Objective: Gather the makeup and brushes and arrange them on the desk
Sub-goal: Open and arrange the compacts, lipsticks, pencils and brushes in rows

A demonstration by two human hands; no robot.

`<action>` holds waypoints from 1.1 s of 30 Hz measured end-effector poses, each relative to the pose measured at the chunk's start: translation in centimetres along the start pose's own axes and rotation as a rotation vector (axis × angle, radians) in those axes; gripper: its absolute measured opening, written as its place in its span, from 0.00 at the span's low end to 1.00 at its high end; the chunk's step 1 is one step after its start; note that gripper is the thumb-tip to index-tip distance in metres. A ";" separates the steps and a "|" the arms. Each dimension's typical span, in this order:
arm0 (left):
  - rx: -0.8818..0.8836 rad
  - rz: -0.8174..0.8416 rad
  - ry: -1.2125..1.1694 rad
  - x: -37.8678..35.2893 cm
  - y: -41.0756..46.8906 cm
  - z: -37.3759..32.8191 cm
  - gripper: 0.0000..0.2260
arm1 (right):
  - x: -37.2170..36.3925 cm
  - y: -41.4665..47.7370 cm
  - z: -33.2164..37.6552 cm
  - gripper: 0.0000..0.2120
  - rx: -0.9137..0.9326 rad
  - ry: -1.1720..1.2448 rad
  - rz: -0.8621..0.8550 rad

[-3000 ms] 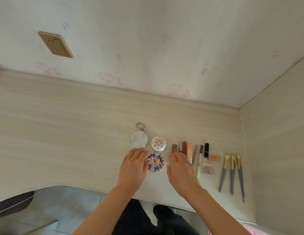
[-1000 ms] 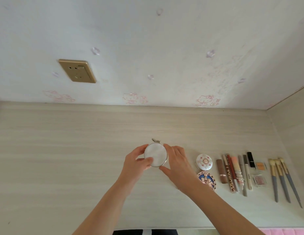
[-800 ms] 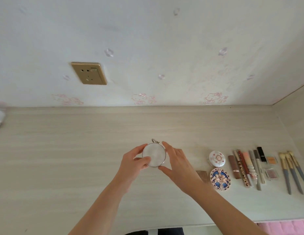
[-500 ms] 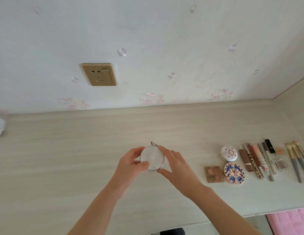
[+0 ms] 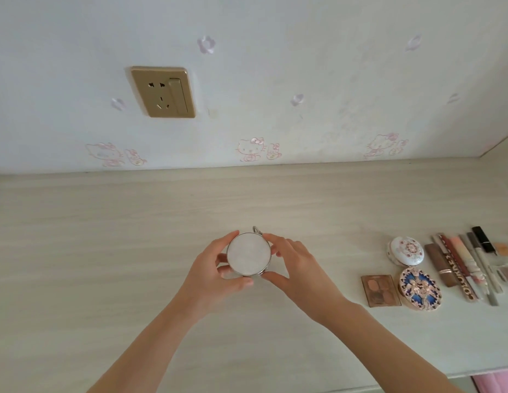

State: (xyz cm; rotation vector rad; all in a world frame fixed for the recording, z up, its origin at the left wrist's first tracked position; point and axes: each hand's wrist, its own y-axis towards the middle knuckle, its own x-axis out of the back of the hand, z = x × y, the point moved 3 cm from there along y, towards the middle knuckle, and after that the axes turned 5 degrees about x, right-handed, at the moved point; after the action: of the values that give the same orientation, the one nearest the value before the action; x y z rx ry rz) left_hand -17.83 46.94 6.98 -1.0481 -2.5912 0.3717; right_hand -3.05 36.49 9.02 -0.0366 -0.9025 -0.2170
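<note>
A round silver pocket mirror (image 5: 249, 257) with a small ring on top is held above the middle of the desk (image 5: 105, 251). My left hand (image 5: 216, 276) grips its left rim and my right hand (image 5: 298, 270) grips its right rim. At the right lie a brown eyeshadow palette (image 5: 381, 290), a blue patterned compact (image 5: 420, 287) and a white floral compact (image 5: 406, 250). Beyond them are several lipsticks and pencils (image 5: 460, 265) in a row, cut off by the frame's edge.
A gold wall socket (image 5: 163, 92) sits on the white wall above the desk. Cartoon stickers (image 5: 254, 148) line the wall's base. The desk's front edge runs along the lower right, with pink fabric (image 5: 497, 382) below it.
Both hands have left the compacts, picked up the mirror and carried it left to the desk's middle. The palette has come into sight. The view has swung left, pushing the brushes out of frame.
</note>
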 end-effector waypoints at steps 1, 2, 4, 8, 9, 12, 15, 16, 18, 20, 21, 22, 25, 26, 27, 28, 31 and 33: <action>-0.020 -0.004 -0.005 0.0 0.4 0.3 0.38 | -0.3 0.1 -0.3 0.29 0.017 -0.007 -0.009; -0.041 -0.010 -0.009 0.1 0.8 0.6 0.38 | -0.6 0.2 -0.6 0.28 0.032 -0.007 -0.018; -0.074 -0.012 -0.017 0.0 1.5 1.3 0.38 | -1.3 0.5 -1.3 0.27 0.060 0.012 -0.042; -0.101 0.026 -0.064 -0.1 2.6 2.5 0.42 | -2.5 0.9 -2.4 0.26 0.087 0.125 -0.104; -0.107 0.035 -0.070 -0.1 2.8 2.7 0.43 | -2.8 0.9 -2.6 0.27 0.102 0.138 -0.122; -0.125 0.039 -0.060 -0.1 2.9 3.3 0.45 | -3.8 0.6 -3.0 0.28 0.156 0.130 -0.172; -0.153 0.033 -0.056 0.1 2.8 3.6 0.45 | -4.3 0.3 -3.3 0.27 0.195 0.079 -0.216; -0.157 0.042 -0.065 0.2 2.8 3.7 0.45 | -4.4 0.1 -3.4 0.27 0.204 0.058 -0.229; -0.168 0.066 -0.089 0.3 2.3 3.8 0.43 | -4.4 -0.4 -3.2 0.27 0.212 0.037 -0.248; -0.189 0.082 -0.107 0.3 1.4 3.8 0.40 | -4.3 -1.4 -2.7 0.26 0.198 0.067 -0.276; -0.199 0.084 -0.114 0.4 0.8 3.9 0.38 | -4.3 -2.0 -2.3 0.26 0.192 0.084 -0.290; -0.205 0.086 -0.121 0.4 0.2 4.0 0.37 | -4.2 -2.7 -1.8 0.25 0.183 0.096 -0.301; -0.218 0.087 -0.134 0.5 -2.2 4.4 0.34 | -4.1 -5.1 -0.1 0.23 0.171 0.095 -0.297; -0.230 0.079 -0.132 0.5 -3.1 4.5 0.34 | -4.2 -5.9 0.4 0.23 0.172 0.081 -0.282; -0.244 0.066 -0.124 0.5 -4.1 4.6 0.34 | -4.2 -6.6 1.0 0.23 0.173 0.066 -0.264; -0.257 0.052 -0.114 0.4 -5.0 4.7 0.34 | -4.2 -7.2 1.5 0.23 0.172 0.056 -0.250; -0.284 0.019 -0.122 -0.1 -7.3 5.0 0.33 | -4.2 -8.9 2.7 0.23 0.159 0.044 -0.224; -0.306 -0.020 -0.112 -0.6 -8.6 5.3 0.32 | -4.4 -9.7 3.4 0.23 0.139 0.011 -0.188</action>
State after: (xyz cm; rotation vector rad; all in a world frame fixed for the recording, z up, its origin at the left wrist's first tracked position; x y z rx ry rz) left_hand -24.83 39.92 5.06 -1.1255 -2.8190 0.0280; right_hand -10.24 28.15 7.12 0.1793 -0.9089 -0.3288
